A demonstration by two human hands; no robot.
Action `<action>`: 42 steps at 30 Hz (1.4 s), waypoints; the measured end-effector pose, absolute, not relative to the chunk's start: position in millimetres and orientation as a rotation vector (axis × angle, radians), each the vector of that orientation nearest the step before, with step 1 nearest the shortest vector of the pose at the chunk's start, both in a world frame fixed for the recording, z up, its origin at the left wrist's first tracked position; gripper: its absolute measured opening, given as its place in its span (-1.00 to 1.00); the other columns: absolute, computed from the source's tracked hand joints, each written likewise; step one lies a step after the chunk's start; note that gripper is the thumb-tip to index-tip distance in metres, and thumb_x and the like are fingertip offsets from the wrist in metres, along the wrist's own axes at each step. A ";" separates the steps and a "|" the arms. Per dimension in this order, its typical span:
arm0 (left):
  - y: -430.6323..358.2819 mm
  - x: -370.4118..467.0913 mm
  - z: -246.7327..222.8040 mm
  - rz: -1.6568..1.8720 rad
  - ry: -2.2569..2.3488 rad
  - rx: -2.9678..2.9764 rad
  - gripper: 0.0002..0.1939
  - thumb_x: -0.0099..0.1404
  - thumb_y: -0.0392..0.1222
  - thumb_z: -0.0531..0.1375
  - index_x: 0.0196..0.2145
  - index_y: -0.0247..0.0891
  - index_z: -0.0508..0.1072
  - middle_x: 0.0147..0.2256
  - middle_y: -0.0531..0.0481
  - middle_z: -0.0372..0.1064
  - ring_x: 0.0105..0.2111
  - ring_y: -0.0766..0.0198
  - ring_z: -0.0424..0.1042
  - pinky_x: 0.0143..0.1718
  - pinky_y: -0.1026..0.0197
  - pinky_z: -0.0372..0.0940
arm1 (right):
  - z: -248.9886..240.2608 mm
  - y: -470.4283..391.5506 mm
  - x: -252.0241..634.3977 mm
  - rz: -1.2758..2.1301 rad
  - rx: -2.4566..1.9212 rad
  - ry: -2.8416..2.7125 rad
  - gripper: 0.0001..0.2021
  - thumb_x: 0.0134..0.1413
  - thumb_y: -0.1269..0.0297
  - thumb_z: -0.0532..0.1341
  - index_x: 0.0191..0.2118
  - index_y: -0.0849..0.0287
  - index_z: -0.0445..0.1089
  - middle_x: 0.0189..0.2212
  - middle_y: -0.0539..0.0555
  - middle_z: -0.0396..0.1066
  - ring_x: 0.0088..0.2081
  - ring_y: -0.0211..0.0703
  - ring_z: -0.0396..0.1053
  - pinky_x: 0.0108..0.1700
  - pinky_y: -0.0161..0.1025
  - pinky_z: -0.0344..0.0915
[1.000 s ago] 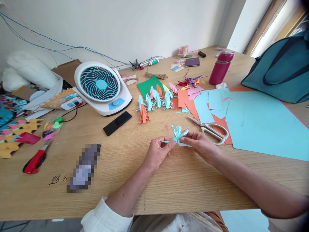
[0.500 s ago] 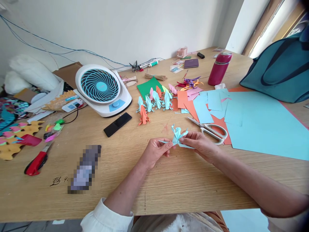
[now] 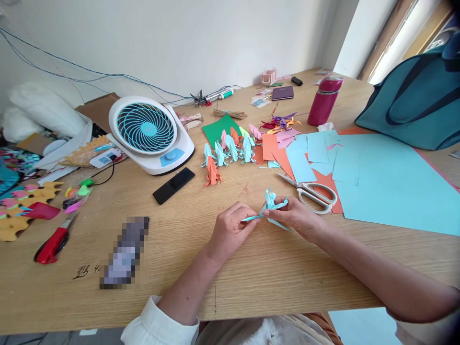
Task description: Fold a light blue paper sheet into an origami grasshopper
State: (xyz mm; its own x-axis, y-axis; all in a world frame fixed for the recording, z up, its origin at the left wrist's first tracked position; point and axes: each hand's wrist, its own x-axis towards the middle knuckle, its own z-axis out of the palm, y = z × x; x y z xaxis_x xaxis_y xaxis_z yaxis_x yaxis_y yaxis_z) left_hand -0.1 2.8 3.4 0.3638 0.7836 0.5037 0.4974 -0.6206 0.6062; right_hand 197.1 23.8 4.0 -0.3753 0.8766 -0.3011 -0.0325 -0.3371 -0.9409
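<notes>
A light-blue folded paper figure (image 3: pixel 270 201) with thin curled strips is held just above the wooden table between my two hands. My left hand (image 3: pixel 233 225) pinches one of its narrow strips at the left side. With thumb and fingers, my right hand (image 3: pixel 296 215) grips the figure's body from the right; a pointed flap hangs below it. White-handled scissors (image 3: pixel 311 192) lie just behind my right hand. Farther back stands a group of finished-looking paper figures, light-blue ones (image 3: pixel 233 149) and an orange one (image 3: pixel 212 171) in front.
Sheets of light-blue paper (image 3: pixel 388 187) cover the right side, near a magenta bottle (image 3: pixel 324 101) and teal bag (image 3: pixel 413 105). A white fan (image 3: pixel 147 132) and a black phone (image 3: pixel 174 185) sit left of centre. A red-handled cutter (image 3: pixel 53 244) lies at far left.
The paper figure has turned and shifted slightly right. My left hand has rolled over, its back now facing up, with its pinch on the strip.
</notes>
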 end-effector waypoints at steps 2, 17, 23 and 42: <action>1.1 -0.6 4.2 1.160 1.098 2.465 -0.94 0.33 -0.28 0.24 -0.33 -0.27 0.48 -0.37 -0.02 0.44 -0.36 0.32 0.43 -0.32 0.31 0.29 | 4.9 22.7 196.0 1.751 -1.197 -1.237 -0.61 -0.31 0.04 0.48 -0.48 0.18 0.36 -0.57 -0.10 0.25 -0.43 -0.26 0.12 -0.31 -0.24 0.00; -3.9 0.3 7.0 1.216 1.033 2.834 -0.92 0.37 -0.37 0.16 -0.21 -0.27 0.44 -0.34 -0.05 0.49 -0.37 0.30 0.42 -0.30 0.25 0.30 | 1.5 20.4 194.0 1.726 -1.169 -1.267 -0.59 -0.22 0.00 0.43 -0.51 0.16 0.27 -0.59 -0.13 0.11 -0.48 -0.31 -0.03 -0.39 -0.24 -0.10; -5.1 1.6 5.1 1.164 1.107 2.827 -0.89 0.39 -0.36 0.10 -0.22 -0.25 0.41 -0.33 -0.05 0.47 -0.37 0.27 0.40 -0.30 0.24 0.29 | 2.2 18.9 192.8 1.703 -1.144 -1.284 -0.57 -0.20 -0.03 0.42 -0.52 0.16 0.25 -0.59 -0.13 0.08 -0.49 -0.33 -0.05 -0.41 -0.25 -0.13; -8.9 22.1 1.4 1.137 1.283 1.630 -0.88 0.26 -0.25 0.22 -0.43 -0.26 0.37 -0.49 0.10 0.32 -0.52 0.40 0.28 -0.49 0.37 0.19 | 5.5 17.4 192.1 1.577 -1.148 -1.453 -0.49 -0.20 -0.21 0.38 -0.50 0.14 0.23 -0.61 -0.13 0.04 -0.53 -0.33 -0.05 -0.48 -0.29 -0.10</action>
State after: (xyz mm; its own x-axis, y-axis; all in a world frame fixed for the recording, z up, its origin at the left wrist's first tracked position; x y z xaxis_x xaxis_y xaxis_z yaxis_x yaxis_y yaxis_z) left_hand 22.1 -8.9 1.4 0.1003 0.9772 0.1872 0.3034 -0.2092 0.9296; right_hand 192.1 17.4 5.5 -0.3667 0.9183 -0.1490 0.0736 -0.1311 -0.9886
